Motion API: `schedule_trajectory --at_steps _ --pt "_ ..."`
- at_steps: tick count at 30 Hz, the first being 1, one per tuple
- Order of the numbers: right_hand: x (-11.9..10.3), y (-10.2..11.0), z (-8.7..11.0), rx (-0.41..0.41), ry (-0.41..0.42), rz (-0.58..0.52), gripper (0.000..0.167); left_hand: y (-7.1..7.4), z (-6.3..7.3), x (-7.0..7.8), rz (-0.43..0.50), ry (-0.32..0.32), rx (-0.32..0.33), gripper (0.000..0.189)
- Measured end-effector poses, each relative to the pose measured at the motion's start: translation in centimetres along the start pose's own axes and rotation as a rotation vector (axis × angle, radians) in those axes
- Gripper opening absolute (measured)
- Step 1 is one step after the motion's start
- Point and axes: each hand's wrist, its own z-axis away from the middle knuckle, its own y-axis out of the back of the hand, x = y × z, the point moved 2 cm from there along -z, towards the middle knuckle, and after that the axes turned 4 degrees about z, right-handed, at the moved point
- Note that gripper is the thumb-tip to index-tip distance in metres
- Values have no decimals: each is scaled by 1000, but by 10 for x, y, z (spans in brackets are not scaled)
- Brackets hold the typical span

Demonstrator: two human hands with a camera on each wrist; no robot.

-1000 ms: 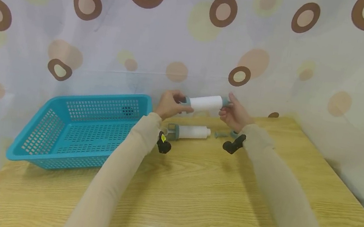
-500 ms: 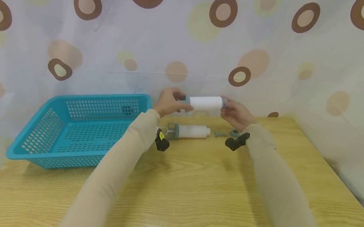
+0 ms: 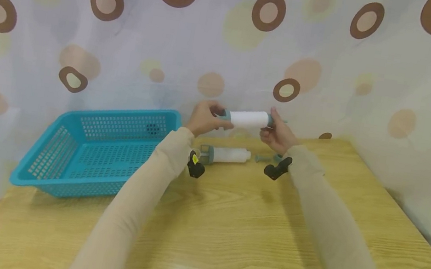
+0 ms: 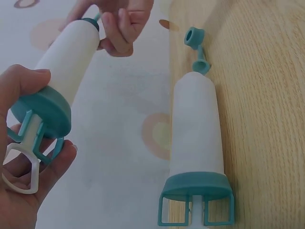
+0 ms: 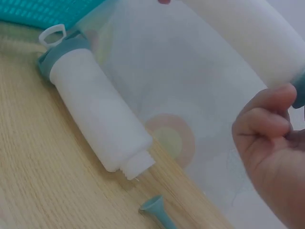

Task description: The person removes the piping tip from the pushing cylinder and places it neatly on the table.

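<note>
Above the back of the table my left hand [image 3: 203, 119] holds a large white syringe [image 3: 248, 118] nearly level, thumb and fingers around its teal flanged end [image 4: 45, 112]. A white pull ring [image 4: 21, 169] sticks out behind that end. At the other end, my right hand [image 3: 280, 136] pinches the teal collar [image 4: 90, 23], from which a thin teal nozzle protrudes. The right wrist view cuts off most of this collar. A second white syringe [image 3: 231, 155] lies below on the table, its threaded tip [image 5: 137, 164] bare.
A teal nozzle [image 4: 200, 66] and a teal ring collar [image 4: 194, 37] lie past the second syringe's tip. On the left stands a blue perforated basket [image 3: 86, 189]. A patterned curtain [image 3: 185, 55] hangs behind the wooden table [image 3: 233, 239].
My right fingers have closed further over the collar, then shifted back with the thumb raised, so the thin nozzle shows again. My left hand keeps its hold, and the syringe has barely moved.
</note>
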Motion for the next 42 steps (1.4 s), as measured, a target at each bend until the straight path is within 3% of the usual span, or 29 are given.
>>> schedule_trajectory --at_steps 4,8,15,26,28,34,42 --pt "0 2 -1 -24 -40 101 36 0 0 1 13 4 -3 41" --pt "1 5 0 -47 7 136 26 3 3 -3 40 33 -23 39" --pt "-2 8 3 -227 83 112 25 7 9 -7 55 104 -86 36" --pt "-3 13 12 -220 117 71 26 9 13 -6 70 199 -187 34" --pt "-3 14 11 -226 119 52 27 7 14 -7 15 197 -213 35" --pt "-2 19 13 -246 118 -10 27 -4 18 -8 -363 107 -361 34" --pt "-2 20 15 -259 118 -54 26 -18 25 -13 -559 58 -492 36"
